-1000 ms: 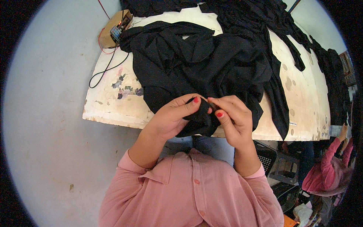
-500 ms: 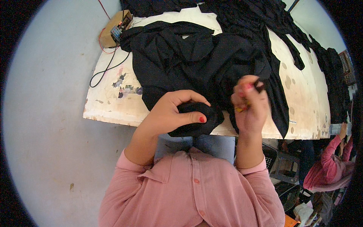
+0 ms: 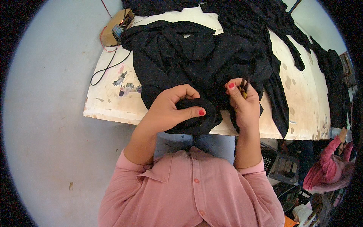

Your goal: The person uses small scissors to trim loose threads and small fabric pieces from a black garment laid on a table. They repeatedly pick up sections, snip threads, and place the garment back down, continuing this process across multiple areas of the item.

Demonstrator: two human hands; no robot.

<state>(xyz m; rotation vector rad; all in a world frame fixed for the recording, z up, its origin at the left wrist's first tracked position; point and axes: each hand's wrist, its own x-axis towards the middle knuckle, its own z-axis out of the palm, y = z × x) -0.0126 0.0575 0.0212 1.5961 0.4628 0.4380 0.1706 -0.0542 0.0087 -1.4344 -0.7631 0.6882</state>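
Observation:
A large black garment (image 3: pixel 170 56) lies bunched across the table and hangs over its near edge. My left hand (image 3: pixel 176 109) is closed on a folded part of this cloth, thumb on top and fingers curled behind. To its right, my right hand (image 3: pixel 242 100) is raised over the garment, closed around small thread snips (image 3: pixel 244 87). Dark tips and a bit of yellow show past the fingers; the rest of the snips is hidden in the palm.
The pale, stained table (image 3: pixel 113 102) bears a brown box with electronics (image 3: pixel 118 28) and a looped black cable at the far left. More black cloth (image 3: pixel 245 17) is heaped at the back and right. Another person in pink (image 3: pixel 327 166) is at the right, near dark plastic crates (image 3: pixel 283 166).
My right hand has turned and come slightly left toward the left hand, and the snips show more clearly. The left hand keeps hold of the cloth, barely shifted.

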